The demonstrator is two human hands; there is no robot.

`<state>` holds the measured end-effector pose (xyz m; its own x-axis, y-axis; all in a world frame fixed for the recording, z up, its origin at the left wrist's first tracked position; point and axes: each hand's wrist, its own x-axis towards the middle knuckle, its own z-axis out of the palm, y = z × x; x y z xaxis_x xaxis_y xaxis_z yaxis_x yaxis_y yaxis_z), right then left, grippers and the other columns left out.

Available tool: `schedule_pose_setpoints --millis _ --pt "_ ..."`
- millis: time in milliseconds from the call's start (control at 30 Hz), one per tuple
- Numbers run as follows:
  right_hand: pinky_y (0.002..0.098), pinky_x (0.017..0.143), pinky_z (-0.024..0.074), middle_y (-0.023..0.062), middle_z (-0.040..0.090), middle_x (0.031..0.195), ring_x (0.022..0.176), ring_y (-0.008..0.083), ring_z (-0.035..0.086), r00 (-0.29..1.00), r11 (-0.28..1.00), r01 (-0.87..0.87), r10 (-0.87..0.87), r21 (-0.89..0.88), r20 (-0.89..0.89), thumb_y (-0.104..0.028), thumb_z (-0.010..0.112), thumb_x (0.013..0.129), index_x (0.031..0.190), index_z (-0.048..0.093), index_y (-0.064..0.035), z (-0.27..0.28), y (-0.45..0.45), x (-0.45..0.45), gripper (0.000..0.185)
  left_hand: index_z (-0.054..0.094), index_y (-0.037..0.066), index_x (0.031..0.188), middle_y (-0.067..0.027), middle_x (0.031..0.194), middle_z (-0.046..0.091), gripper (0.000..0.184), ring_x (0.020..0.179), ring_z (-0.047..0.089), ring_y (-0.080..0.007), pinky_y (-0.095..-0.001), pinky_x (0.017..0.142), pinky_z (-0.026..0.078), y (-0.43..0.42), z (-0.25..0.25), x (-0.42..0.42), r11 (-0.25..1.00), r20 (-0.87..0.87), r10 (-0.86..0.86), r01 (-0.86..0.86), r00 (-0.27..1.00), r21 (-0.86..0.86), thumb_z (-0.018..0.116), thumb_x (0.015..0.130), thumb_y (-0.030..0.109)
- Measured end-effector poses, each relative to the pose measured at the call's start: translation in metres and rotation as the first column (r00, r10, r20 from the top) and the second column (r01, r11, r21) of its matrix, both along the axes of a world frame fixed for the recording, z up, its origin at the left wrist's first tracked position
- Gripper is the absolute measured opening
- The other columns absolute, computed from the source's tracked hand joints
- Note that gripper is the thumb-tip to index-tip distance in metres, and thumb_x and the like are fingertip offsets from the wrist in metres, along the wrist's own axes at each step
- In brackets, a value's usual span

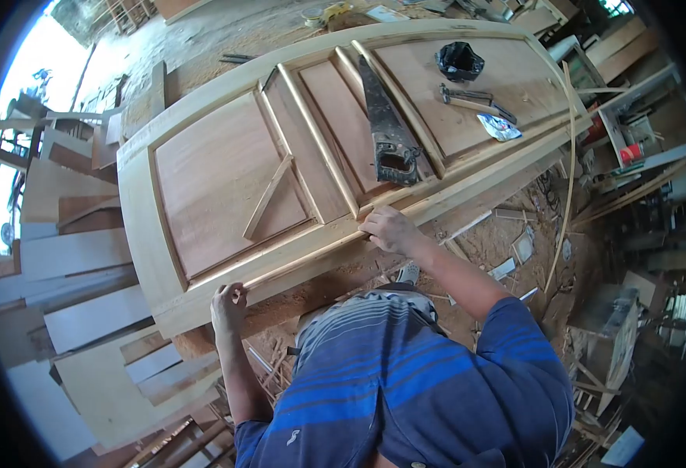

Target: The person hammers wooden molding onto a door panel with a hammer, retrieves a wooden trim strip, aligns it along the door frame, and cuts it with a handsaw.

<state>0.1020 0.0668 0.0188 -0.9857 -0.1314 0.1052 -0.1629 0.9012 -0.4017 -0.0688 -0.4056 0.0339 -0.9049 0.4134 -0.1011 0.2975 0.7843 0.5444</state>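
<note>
A thin wooden moulding strip [304, 258] spans between my two hands along the near edge of a large panelled wooden door [138, 210]. My left hand [229, 306] pinches its left end with curled fingers. Further along, my right hand [389, 232] has its fingers closed on the strip beside the door's crosspiece. A handsaw [393, 140] lies across the middle panel, its handle toward me. On the left panel rests a short loose wood piece [269, 196], set at a slant.
On the right panel are a black plastic bag [459, 61], a hammer [479, 101] and a small blue-white packet [499, 127]. A long thin strip [565, 187] leans past the door's right end. Stacked boards [85, 257] fill the left side; scraps and sawdust cover the floor.
</note>
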Motion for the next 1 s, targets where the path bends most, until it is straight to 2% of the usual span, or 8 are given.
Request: schedule_pose_setpoints --millis 300,400,433,533,600,700,800,1000 --pt "0.0445 0.101 0.0586 0.0106 0.075 0.104 0.112 0.031 0.072 0.999 0.998 -0.048 0.047 0.029 0.015 -0.015 0.078 0.087 0.097 0.076 -0.008 -0.009 -0.041 -0.024 0.013 0.082 0.005 0.107 -0.0174 0.094 0.075 0.019 0.084 0.075 -0.0308 -0.0429 0.078 0.06 -0.04 -0.003 -0.017 0.999 -0.004 0.039 -0.039 0.999 -0.038 0.083 0.09 0.013" --pt "0.0441 0.095 0.0612 0.0109 0.075 0.103 0.109 0.0305 0.073 0.994 0.998 -0.061 0.059 0.021 0.09 -0.013 0.074 0.089 0.096 0.076 -0.0076 -0.025 -0.086 -0.046 0.009 0.08 0.006 0.11 -0.0183 0.104 0.075 0.024 0.093 0.075 -0.0341 -0.0461 0.084 0.06 -0.074 0.0 -0.03 0.974 -0.009 0.099 -0.098 0.995 -0.202 0.083 0.088 0.012" --pt "0.0441 0.093 0.0623 0.011 0.075 0.103 0.108 0.0302 0.073 0.992 0.998 -0.062 0.06 0.016 0.113 -0.012 0.072 0.09 0.096 0.077 -0.0074 -0.033 -0.102 -0.055 0.009 0.078 0.007 0.114 -0.0193 0.117 0.075 0.031 0.108 0.072 -0.0389 -0.0493 0.098 0.057 -0.077 0.012 -0.029 0.94 -0.065 0.025 -0.046 0.998 -0.338 0.086 0.085 0.012" --pt "0.0437 0.088 0.0644 0.0116 0.075 0.103 0.107 0.0298 0.074 0.995 0.996 -0.086 0.088 -0.029 0.057 -0.011 0.068 0.091 0.092 0.077 -0.0071 -0.045 -0.148 -0.077 0.01 0.075 0.006 0.123 -0.0213 0.133 0.07 0.042 0.122 0.067 -0.043 -0.0492 0.105 0.054 -0.049 0.029 -0.024 0.953 -0.174 -0.115 0.059 0.978 -0.298 0.087 0.083 0.013" --pt "0.0435 0.088 0.0647 0.012 0.075 0.103 0.107 0.03 0.074 0.997 0.995 -0.083 0.083 -0.048 -0.002 -0.012 0.067 0.09 0.09 0.078 -0.0068 -0.043 -0.173 -0.082 0.012 0.073 0.004 0.127 -0.0186 0.135 0.071 0.048 0.127 0.066 -0.0418 -0.048 0.111 0.053 0.016 0.058 -0.005 0.966 -0.045 -0.18 0.168 0.983 -0.198 0.089 0.083 0.016" --pt "0.043 0.088 0.0648 0.0122 0.075 0.104 0.107 0.0302 0.074 0.996 0.996 -0.087 0.087 -0.025 -0.023 -0.013 0.066 0.09 0.09 0.078 -0.0065 -0.047 -0.195 -0.091 0.013 0.075 0.006 0.123 -0.0147 0.129 0.074 0.043 0.123 0.068 -0.0379 -0.0464 0.106 0.055 0.061 0.037 0.008 0.936 -0.01 -0.349 0.348 0.937 -0.051 0.089 0.082 0.011" --pt "0.0419 0.089 0.0646 0.0121 0.074 0.104 0.108 0.0299 0.073 0.994 0.996 -0.09 0.089 -0.001 -0.06 -0.014 0.065 0.091 0.091 0.078 -0.0061 -0.049 -0.197 -0.092 0.015 0.078 0.01 0.117 -0.0083 0.115 0.077 0.033 0.113 0.071 -0.0334 -0.0465 0.097 0.057 0.07 0.002 0.012 0.943 -0.033 -0.33 0.329 0.943 -0.046 0.087 0.086 0.012" --pt "0.0441 0.1 0.0594 0.0112 0.074 0.108 0.111 0.0306 0.072 0.994 0.993 -0.106 0.104 -0.048 -0.042 -0.017 0.073 0.09 0.101 0.077 -0.0072 -0.034 -0.173 -0.083 0.015 0.082 0.012 0.109 -0.0087 0.106 0.078 0.019 0.104 0.073 -0.0336 -0.046 0.09 0.058 0.074 -0.001 0.014 0.953 -0.105 -0.29 0.277 0.951 -0.123 0.083 0.092 0.02"
